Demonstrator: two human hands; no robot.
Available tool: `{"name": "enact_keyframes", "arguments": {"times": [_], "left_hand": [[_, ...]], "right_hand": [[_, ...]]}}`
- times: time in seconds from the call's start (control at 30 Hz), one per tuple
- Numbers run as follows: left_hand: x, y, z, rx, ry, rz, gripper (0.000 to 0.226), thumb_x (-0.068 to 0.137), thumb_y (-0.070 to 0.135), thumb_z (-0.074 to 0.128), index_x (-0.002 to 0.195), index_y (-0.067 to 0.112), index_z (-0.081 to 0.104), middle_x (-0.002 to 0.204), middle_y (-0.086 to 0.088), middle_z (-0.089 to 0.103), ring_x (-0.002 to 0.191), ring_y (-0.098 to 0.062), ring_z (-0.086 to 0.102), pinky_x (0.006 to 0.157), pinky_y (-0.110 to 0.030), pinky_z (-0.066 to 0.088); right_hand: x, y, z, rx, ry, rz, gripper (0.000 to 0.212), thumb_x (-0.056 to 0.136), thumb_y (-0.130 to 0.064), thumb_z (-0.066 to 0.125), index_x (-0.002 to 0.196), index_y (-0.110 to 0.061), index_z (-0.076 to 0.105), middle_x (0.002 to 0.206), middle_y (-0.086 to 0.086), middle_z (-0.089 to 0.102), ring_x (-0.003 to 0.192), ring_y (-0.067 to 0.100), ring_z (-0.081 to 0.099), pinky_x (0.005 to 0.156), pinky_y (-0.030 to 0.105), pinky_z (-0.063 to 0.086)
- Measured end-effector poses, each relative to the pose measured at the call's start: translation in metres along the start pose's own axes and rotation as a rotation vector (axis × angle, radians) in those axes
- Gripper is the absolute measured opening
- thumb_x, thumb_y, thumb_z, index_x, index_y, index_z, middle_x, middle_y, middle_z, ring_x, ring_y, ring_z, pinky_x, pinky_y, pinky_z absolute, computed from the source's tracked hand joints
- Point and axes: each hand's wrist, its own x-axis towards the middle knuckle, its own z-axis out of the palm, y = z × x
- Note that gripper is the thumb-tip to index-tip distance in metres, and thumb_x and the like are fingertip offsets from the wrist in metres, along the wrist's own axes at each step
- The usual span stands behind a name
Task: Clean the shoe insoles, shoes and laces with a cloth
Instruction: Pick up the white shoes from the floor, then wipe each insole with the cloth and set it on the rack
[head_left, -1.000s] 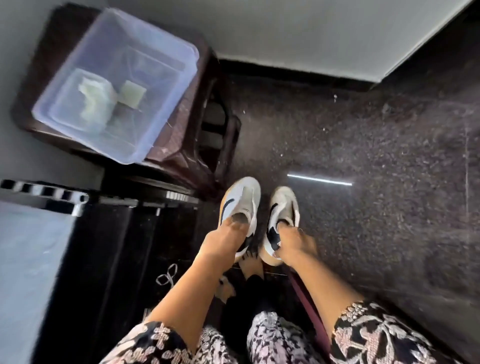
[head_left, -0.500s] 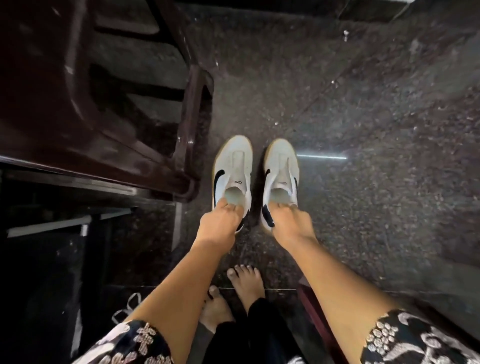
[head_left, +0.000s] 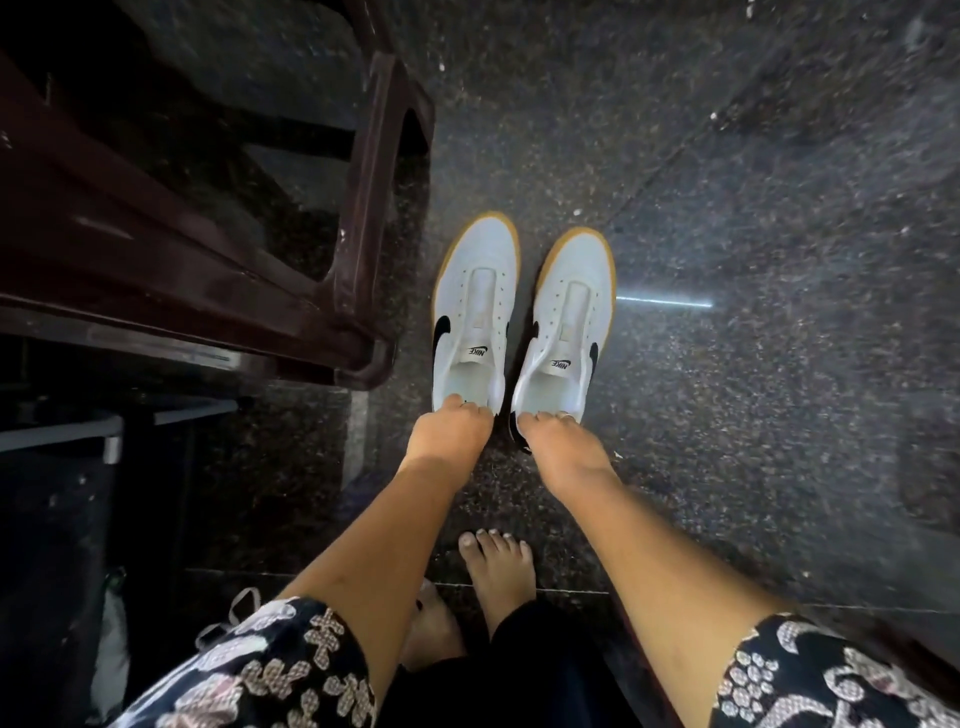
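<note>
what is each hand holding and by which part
The left hand grips the left shoe by its heel rim; the right hand grips the right shoe the same way, fingers curled over the heel.

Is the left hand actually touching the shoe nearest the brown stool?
Touching. The head view shows the left hand with its fingers curled over the heel rim of the shoe, and no gap between them.

The dark speckled stone floor (head_left: 753, 364) bears two white leather sneakers with tan rubber soles (head_left: 475, 291) (head_left: 571, 306), side by side; a dark brown plastic stool (head_left: 363, 208) stands far left, bare feet (head_left: 501, 566) near.
</note>
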Motion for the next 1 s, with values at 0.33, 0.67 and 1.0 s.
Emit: {"name": "enact_keyframes", "arguments": {"times": [0.33, 0.67, 1.0], "left_hand": [[-0.044, 0.013, -0.027, -0.368, 0.112, -0.164, 0.03, 0.084, -0.004, 0.049, 0.109, 0.012, 0.049, 0.11, -0.008, 0.053, 0.104, -0.025, 0.053, 0.069, -0.036, 0.045], [-0.23, -0.03, -0.053, -1.061, 0.539, -0.681, 0.018, 0.091, 0.012, 0.048, 0.105, 0.021, 0.054, 0.097, 0.013, 0.049, 0.11, -0.014, 0.046, 0.077, -0.028, 0.043], [-0.406, -0.048, -0.109, -1.312, 1.067, -0.785, 0.018, 0.087, 0.015, 0.054, 0.094, 0.03, 0.058, 0.087, 0.019, 0.059, 0.087, -0.002, 0.054, 0.078, -0.029, 0.048]], "right_hand": [[-0.027, -0.014, -0.039, 0.008, 0.02, -0.08, 0.039, 0.083, 0.01, 0.043, 0.116, -0.01, 0.047, 0.107, 0.012, 0.053, 0.1, 0.032, 0.057, 0.067, 0.038, 0.044], [-0.105, -0.147, -0.124, 0.125, -0.041, -0.355, 0.022, 0.097, -0.013, 0.038, 0.115, -0.019, 0.049, 0.117, 0.007, 0.058, 0.095, 0.027, 0.057, 0.075, 0.043, 0.05], [-0.247, -0.329, -0.208, 0.315, 0.309, -0.691, 0.013, 0.095, -0.027, 0.049, 0.101, -0.026, 0.06, 0.098, -0.013, 0.064, 0.087, 0.01, 0.061, 0.074, 0.033, 0.051]]}}
